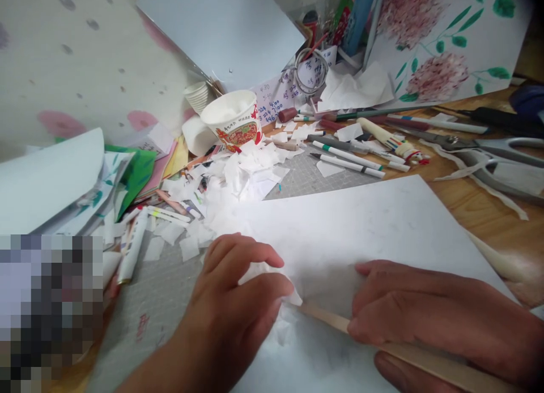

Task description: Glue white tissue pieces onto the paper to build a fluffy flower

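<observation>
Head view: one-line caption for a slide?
Over a white sheet, the left hand pinches a white scrap while the right hand holds a pale stick, tip at the scrap.

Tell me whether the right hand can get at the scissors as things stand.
Probably yes, if the right hand drops the stick it holds: the scissors lie on its own side, beyond the white paper, with nothing tall apparent between.
</observation>
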`<state>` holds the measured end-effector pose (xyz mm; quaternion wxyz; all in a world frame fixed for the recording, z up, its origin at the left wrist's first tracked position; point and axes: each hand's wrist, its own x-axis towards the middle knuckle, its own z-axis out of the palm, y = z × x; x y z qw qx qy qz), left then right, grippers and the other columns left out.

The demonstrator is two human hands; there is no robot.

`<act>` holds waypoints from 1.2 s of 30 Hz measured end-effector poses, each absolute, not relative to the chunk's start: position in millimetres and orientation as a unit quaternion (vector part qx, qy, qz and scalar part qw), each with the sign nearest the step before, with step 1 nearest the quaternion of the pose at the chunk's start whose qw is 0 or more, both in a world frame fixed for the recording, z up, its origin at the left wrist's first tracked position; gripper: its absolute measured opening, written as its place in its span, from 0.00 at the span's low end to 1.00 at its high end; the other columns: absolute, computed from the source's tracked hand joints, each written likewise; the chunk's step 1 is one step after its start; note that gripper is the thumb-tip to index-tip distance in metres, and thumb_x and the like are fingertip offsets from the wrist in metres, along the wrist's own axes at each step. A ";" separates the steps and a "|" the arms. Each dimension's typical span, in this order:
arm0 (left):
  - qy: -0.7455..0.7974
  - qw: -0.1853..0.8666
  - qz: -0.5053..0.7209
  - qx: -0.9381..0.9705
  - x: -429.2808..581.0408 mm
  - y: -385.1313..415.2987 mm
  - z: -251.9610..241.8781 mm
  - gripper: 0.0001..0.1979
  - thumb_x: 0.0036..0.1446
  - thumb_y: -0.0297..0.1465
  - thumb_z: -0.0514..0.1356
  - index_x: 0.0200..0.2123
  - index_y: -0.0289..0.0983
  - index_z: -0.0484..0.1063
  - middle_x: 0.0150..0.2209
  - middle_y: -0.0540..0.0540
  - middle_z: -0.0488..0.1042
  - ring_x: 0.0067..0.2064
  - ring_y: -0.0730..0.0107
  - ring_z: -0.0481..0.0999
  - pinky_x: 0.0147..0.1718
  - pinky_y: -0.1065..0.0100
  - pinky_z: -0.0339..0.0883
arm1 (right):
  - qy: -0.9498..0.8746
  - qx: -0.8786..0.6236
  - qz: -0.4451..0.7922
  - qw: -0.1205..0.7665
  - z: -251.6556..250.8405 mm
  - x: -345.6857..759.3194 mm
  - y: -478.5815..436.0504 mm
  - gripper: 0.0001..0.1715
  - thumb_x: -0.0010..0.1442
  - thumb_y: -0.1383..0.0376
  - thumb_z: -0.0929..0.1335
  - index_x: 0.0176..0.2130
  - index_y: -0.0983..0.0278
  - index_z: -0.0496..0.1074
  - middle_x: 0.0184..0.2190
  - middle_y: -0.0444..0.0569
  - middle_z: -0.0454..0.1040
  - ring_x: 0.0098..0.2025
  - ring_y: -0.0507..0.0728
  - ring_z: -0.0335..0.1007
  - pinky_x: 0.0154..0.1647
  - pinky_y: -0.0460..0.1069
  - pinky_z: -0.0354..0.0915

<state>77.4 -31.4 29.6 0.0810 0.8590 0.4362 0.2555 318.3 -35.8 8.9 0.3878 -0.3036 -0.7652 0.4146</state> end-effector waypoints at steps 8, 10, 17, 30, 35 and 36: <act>0.452 0.124 0.197 0.861 68.9 -31.9 27.8 0.09 0.54 0.23 0.60 0.31 0.44 0.74 0.44 0.50 0.70 0.46 0.64 0.69 0.59 0.50 0.50 | -0.785 -0.335 0.400 0.335 15.7 333.0 -32.7 0.11 0.57 0.69 0.72 0.41 0.55 0.76 0.34 0.43 0.79 0.36 0.57 0.78 0.26 0.44 0.72; 0.450 0.124 0.195 0.862 67.7 -32.1 28.6 0.08 0.53 0.23 0.60 0.32 0.44 0.74 0.44 0.51 0.70 0.46 0.64 0.70 0.59 0.51 0.51 | -0.757 -0.371 0.408 0.351 15.8 335.9 -34.3 0.11 0.59 0.67 0.71 0.42 0.53 0.77 0.36 0.43 0.80 0.37 0.60 0.79 0.19 0.43 0.70; 0.444 0.140 0.185 0.865 69.9 -31.9 26.9 0.08 0.53 0.23 0.60 0.33 0.42 0.71 0.42 0.51 0.71 0.45 0.66 0.71 0.58 0.53 0.52 | -0.733 -0.363 0.442 0.368 14.2 322.5 -31.2 0.09 0.60 0.66 0.70 0.38 0.50 0.76 0.37 0.40 0.80 0.37 0.58 0.79 0.19 0.41 0.71; 0.420 0.310 0.102 0.847 45.9 -18.2 32.9 0.31 0.42 0.36 0.74 0.49 0.45 0.67 0.53 0.47 0.66 0.53 0.58 0.68 0.53 0.60 0.64 | -0.620 -0.433 0.578 0.307 17.7 306.4 -19.4 0.12 0.59 0.55 0.70 0.29 0.57 0.79 0.24 0.42 0.77 0.26 0.53 0.72 0.23 0.42 0.66; 0.416 0.322 0.106 0.844 48.6 -16.1 31.7 0.31 0.40 0.37 0.75 0.47 0.43 0.68 0.50 0.47 0.67 0.52 0.59 0.67 0.53 0.59 0.62 | -0.629 -0.476 0.554 0.264 29.9 298.4 -5.8 0.17 0.55 0.52 0.69 0.25 0.62 0.76 0.18 0.45 0.71 0.20 0.52 0.65 0.18 0.44 0.59; 0.413 0.330 0.111 0.842 48.7 -15.8 31.8 0.30 0.40 0.37 0.75 0.47 0.43 0.68 0.50 0.47 0.67 0.52 0.59 0.67 0.54 0.59 0.61 | -0.623 -0.488 0.550 0.267 31.4 296.1 -4.1 0.16 0.54 0.53 0.68 0.25 0.62 0.75 0.18 0.45 0.71 0.20 0.52 0.64 0.18 0.43 0.59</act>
